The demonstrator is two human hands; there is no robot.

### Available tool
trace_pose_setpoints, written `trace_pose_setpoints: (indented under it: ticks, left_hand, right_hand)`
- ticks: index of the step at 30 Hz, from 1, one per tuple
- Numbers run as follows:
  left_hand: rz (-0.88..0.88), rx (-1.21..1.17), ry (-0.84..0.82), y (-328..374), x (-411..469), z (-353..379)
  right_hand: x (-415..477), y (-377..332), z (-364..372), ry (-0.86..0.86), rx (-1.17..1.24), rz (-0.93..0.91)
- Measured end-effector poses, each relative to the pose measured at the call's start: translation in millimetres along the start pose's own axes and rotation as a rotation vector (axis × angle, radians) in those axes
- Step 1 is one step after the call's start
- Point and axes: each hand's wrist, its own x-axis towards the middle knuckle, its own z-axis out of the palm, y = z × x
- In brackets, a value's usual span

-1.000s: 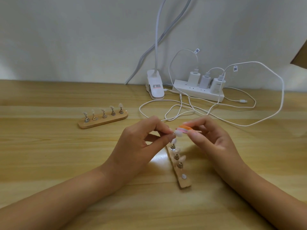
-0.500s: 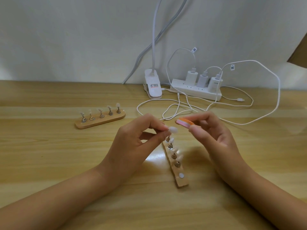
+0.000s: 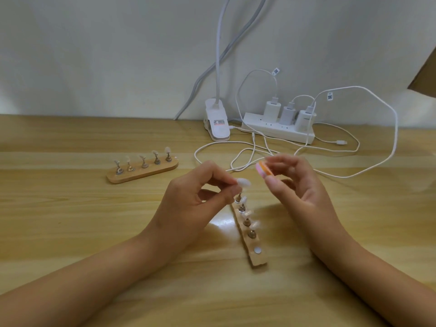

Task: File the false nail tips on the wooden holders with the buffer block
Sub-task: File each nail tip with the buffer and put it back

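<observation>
Now both hands hover over a pale, grained wooden table (image 3: 59,220), one with a nail tip and one with a buffer.

Left hand (image 3: 188,204) pinches a glossy white oval nail tip (image 3: 243,182) between thumb and forefinger, just above the far end of the near holder (image 3: 252,251), a narrow rounded wooden strip with small metal pegs. Right hand (image 3: 299,185) pinches the small orange-and-pink layered buffer block (image 3: 264,169), near the tip but apart from it. A second holder (image 3: 141,172) lies well to the left, carrying five tips on pegs.
</observation>
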Motion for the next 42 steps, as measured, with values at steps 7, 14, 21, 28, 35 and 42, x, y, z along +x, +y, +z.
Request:
trace_pose_setpoints:
  ticks: [7, 14, 21, 28, 35, 42]
  left_hand:
    - [-0.148, -0.028, -0.088, -4.0, 3.1, -2.1]
    - [-0.142, -0.003, -0.096, -4.2, 2.9, -2.3]
    - [-0.167, 0.027, -0.119, -5.1, 0.9, -2.4]
    - [-0.178, 0.066, -0.133, -7.5, 1.6, -0.4]
    - [-0.1, 0.129, -0.148, -5.7, 0.1, 0.8]
    - [-0.072, 0.169, -0.153, -1.7, 0.1, 1.4]
  right_hand:
    - [-5.2, -0.7, 2.6, -0.014, -0.301, -0.354]
    - [-2.6, 3.2, 4.5, 0.0, -0.339, -0.366]
    - [0.8, 7.2, -1.1, 0.016, -0.39, -0.392]
    - [-2.3, 4.6, 0.1, -0.059, -0.33, -0.449]
    - [-3.1, 5.3, -1.3, -0.104, -0.298, -0.47]
    - [-1.4, 3.9, -5.6, -0.073, -0.304, -0.398]
